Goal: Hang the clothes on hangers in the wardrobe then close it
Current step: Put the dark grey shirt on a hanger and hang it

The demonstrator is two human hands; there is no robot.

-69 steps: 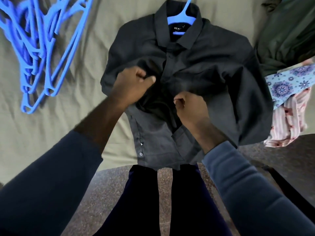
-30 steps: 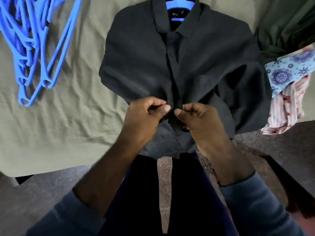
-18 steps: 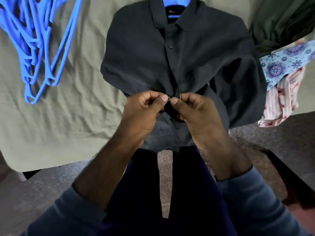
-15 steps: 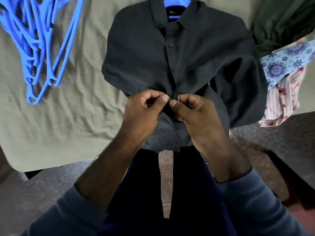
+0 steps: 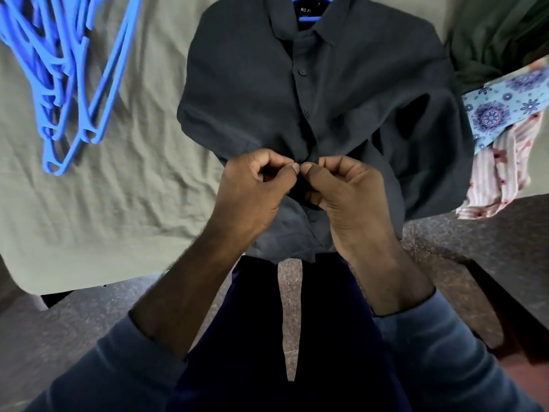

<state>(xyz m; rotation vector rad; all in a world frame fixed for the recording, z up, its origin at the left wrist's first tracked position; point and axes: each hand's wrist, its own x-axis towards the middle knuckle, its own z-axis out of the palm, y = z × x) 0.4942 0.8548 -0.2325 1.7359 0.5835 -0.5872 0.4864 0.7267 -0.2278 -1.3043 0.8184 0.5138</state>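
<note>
The dark shirt is found laid flat, front up, on an olive sheet, with its lower hem over the sheet's near edge. A blue hanger is seen inside the collar. The front strip is held at mid-height by both hands. The grip of the left hand is closed, thumb and forefinger pinched on the shirt front. The grip of the right hand is likewise closed on the shirt front, just beside the left, the thumbs almost tip to tip. A heap of blue hangers is noted on the sheet to the far left. A dark green garment, a blue patterned cloth and a pink striped cloth are piled to the right of the shirt.
</note>
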